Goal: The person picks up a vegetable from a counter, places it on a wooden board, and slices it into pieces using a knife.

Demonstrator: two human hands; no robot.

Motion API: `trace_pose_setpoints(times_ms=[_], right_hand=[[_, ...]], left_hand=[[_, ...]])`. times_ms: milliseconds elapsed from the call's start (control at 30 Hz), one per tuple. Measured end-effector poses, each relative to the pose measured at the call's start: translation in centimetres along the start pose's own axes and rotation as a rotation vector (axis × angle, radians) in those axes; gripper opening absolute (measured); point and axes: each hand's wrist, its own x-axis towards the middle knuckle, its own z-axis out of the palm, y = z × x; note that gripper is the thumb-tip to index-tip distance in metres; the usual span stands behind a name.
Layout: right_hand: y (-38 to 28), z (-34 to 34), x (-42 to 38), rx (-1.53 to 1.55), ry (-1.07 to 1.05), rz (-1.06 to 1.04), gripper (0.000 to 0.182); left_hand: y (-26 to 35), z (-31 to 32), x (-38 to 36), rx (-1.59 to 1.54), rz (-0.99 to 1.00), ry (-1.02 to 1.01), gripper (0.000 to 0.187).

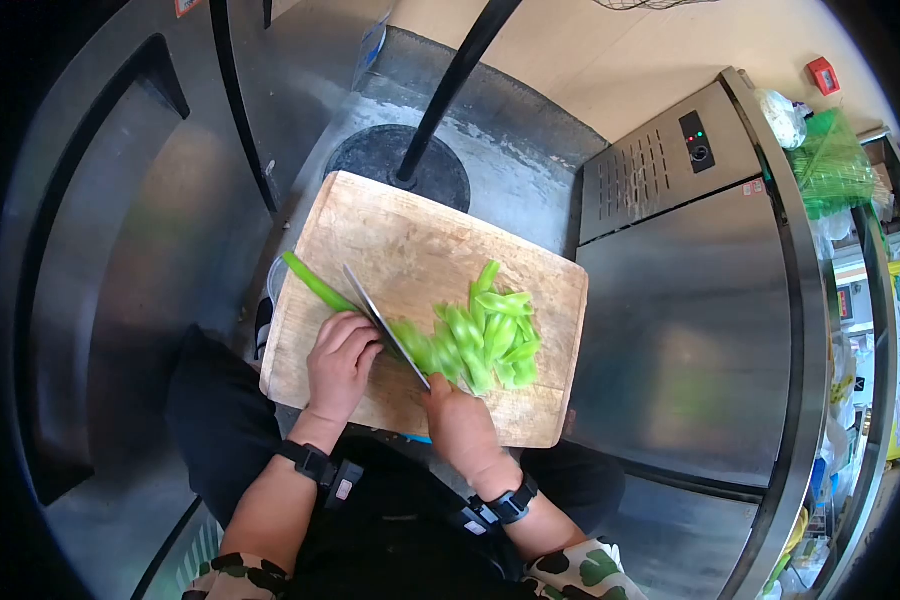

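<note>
Left hand [344, 362] pressing green stalk [317, 283]; right hand [458, 418] gripping knife [385, 325] over board [410, 225].

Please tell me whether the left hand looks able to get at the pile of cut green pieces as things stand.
Probably not directly: the left hand steadies the green stalk, and the knife in the right hand slants between it and the pile of cut green pieces.
</note>
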Motion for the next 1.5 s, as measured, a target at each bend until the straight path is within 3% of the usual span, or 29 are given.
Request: trace_pose_setpoints(times_ms=[100, 200, 367, 867, 1500], right_hand=[[2.2, -1.1, -0.5, 0.204, 0.043, 0.000, 0.017], [4.3, -2.0, -1.6, 0.218, 0.093, 0.057, 0.018], [4.7, -3.6, -2.9, 0.279, 0.215, 0.071, 0.017], [2.5, -3.6, -6.8, 0.205, -0.006, 0.058, 0.016], [2.5, -2.5, -5.1, 0.161, -0.045, 0.032, 0.015]], left_hand=[[0.3, 0.4, -0.3, -0.020, 0.036, -0.066, 0.019], [1.7, 0.8, -1.7, -0.030, 0.120, -0.152, 0.023], [2.2, -0.1, -0.4, 0.014, 0.092, -0.139, 0.023], [0.4, 0.0, -0.1, 0.027, 0.099, -0.132, 0.020], [0.3, 0.2, -0.1, 0.028, 0.098, -0.104, 0.018]])
